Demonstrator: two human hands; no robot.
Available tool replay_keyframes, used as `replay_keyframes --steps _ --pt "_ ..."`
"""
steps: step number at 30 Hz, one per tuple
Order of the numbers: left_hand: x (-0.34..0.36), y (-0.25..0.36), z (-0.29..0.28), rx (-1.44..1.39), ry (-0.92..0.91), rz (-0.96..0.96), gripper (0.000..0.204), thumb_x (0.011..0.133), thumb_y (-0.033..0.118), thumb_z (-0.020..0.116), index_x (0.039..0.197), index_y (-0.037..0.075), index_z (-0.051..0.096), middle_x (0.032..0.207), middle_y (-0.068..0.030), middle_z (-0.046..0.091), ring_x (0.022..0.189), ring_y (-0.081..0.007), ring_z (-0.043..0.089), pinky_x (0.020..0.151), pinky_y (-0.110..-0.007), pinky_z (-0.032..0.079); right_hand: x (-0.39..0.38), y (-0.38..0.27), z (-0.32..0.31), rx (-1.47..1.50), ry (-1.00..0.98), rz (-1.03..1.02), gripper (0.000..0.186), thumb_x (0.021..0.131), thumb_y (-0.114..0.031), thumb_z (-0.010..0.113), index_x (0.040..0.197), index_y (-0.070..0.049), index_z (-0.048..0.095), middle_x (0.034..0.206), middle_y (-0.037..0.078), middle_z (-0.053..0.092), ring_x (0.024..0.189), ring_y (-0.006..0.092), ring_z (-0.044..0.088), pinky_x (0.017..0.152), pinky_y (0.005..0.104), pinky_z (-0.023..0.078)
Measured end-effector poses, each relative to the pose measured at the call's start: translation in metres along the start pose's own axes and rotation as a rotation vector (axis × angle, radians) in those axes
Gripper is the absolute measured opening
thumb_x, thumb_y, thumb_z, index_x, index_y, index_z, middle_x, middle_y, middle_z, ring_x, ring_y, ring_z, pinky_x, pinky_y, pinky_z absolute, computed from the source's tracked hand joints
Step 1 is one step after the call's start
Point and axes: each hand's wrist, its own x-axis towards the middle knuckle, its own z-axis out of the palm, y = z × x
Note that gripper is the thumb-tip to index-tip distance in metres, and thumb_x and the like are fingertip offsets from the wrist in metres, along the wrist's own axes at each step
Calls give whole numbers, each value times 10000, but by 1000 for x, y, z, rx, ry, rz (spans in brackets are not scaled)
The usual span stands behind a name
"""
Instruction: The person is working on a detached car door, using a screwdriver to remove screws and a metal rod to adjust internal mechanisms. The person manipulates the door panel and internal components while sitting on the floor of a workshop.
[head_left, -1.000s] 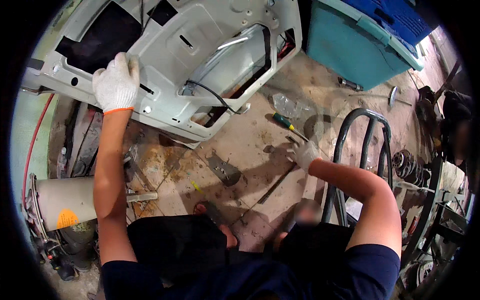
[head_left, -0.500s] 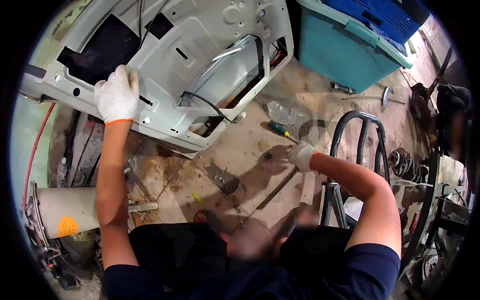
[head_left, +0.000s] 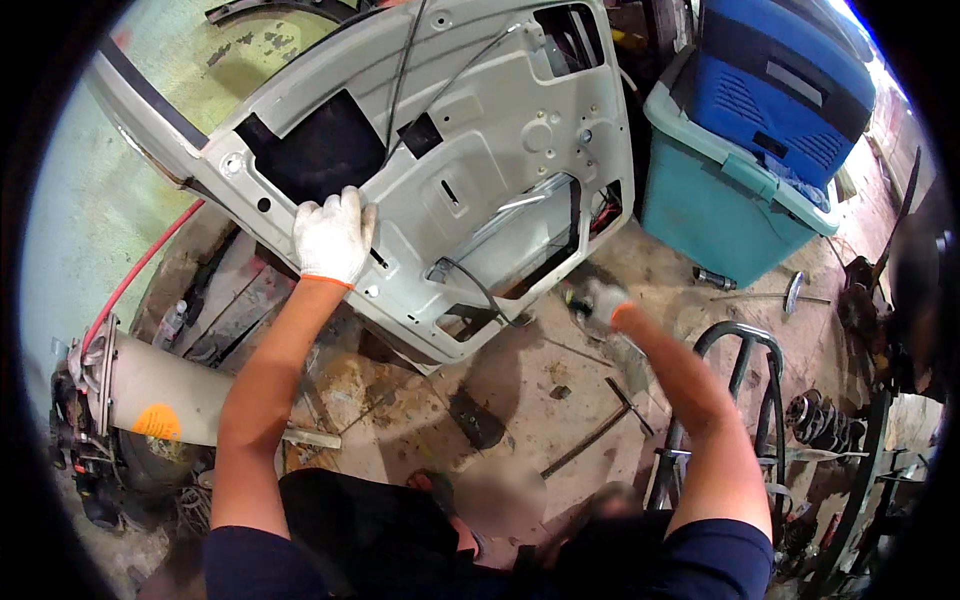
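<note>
A pale grey metal vehicle door (head_left: pixel 480 140), with cut openings and dangling black cables, leans across the upper middle. My left hand (head_left: pixel 330 240), in a white glove with orange cuff, curls its fingers over the lower edge of a dark opening in it. To the right, beside the door's lower corner, my gloved right hand (head_left: pixel 604 300) is smeared by motion at a green-handled screwdriver (head_left: pixel 574 300); whether its fingers are closed on that is unclear. A thin T-shaped metal bar (head_left: pixel 590 437) lies on the floor below.
A teal bin (head_left: pixel 720 220) carrying a blue case (head_left: pixel 790 90) stands upper right. A tubular steel frame (head_left: pixel 740 335) and coil-spring strut (head_left: pixel 820 425) are at the right. A beige cylinder (head_left: pixel 180 390) with red hose (head_left: pixel 140 270) sits at lower left by the wall.
The view has shifted, so the door appears further right. My right hand has moved up toward the door's lower corner and onto the screwdriver area. My left hand stays on the door.
</note>
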Motion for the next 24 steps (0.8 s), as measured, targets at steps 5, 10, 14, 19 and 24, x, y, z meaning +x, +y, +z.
replay_keyframes --steps 5,10,14,19,24 --pt "-3 8 2 30 19 -64 244 853 311 653 771 91 586 650 -124 631 581 -312 616 675 -421 461 -13 -6 -148 1230 168 -117 283 836 -233 648 1050 -52 617 878 88 648 801 211 649 735 332 531" --pt "-7 -4 -1 102 -34 -20 256 869 329 637 802 87 586 657 -131 635 604 -319 623 688 -426 467 -38 -25 -201 1839 273 -82 306 901 -100 448 1156 25 562 1048 176 638 898 229 679 776 301 579" --pt "-4 3 5 110 -22 -32 279 884 349 622 820 81 577 678 -146 640 613 -326 624 705 -426 472 -25 7 -191 1815 163 -99 472 876 -66 448 1334 41 481 1097 155 625 845 205 666 721 262 575" --pt "-9 -2 2 90 -37 -9 279 871 343 633 831 73 574 670 -151 631 596 -338 613 691 -433 471 -32 -13 -170 1146 409 9 458 859 -148 587 1295 -7 593 920 81 678 712 121 607 628 229 499" --pt "-6 1 1 91 -48 -14 293 866 352 639 849 64 587 675 -154 637 584 -349 607 673 -444 467 -24 -5 -157 871 432 -85 479 820 -192 641 1257 3 634 925 129 700 746 129 638 678 271 520"
